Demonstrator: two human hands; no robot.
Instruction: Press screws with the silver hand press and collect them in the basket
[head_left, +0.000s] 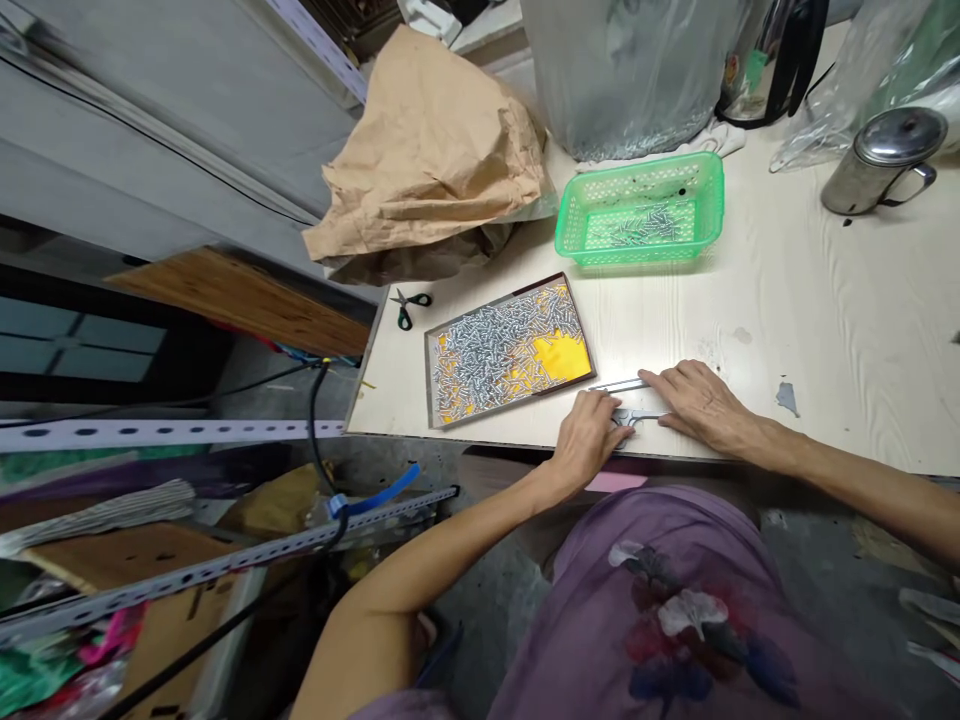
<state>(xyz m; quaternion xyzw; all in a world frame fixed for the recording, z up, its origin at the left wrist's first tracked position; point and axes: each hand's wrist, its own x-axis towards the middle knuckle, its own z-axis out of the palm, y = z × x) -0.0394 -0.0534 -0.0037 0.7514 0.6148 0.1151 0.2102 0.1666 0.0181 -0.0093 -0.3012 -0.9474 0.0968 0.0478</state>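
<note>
Near the table's front edge, my left hand (589,437) is closed on one end of a small grey metal tool (637,414). My right hand (697,408) lies to its right, its fingers closed round the tool's other end and a thin metal rod (621,385). Fingers hide parts of both, so I cannot make out their full shape. Just left of the hands sits a shallow tray (431,385) holding many small silver metal pieces (484,345) over a yellow bottom. A green plastic basket (637,255) behind it holds a smaller heap of similar pieces.
Green-handled scissors (406,312) lie left of the tray. A crumpled brown paper bag (442,150) and a large clear plastic bag (630,80) stand at the back. At the right are a metal jug (870,170) and a kettle (765,70). A perforated rail (247,555) runs below left.
</note>
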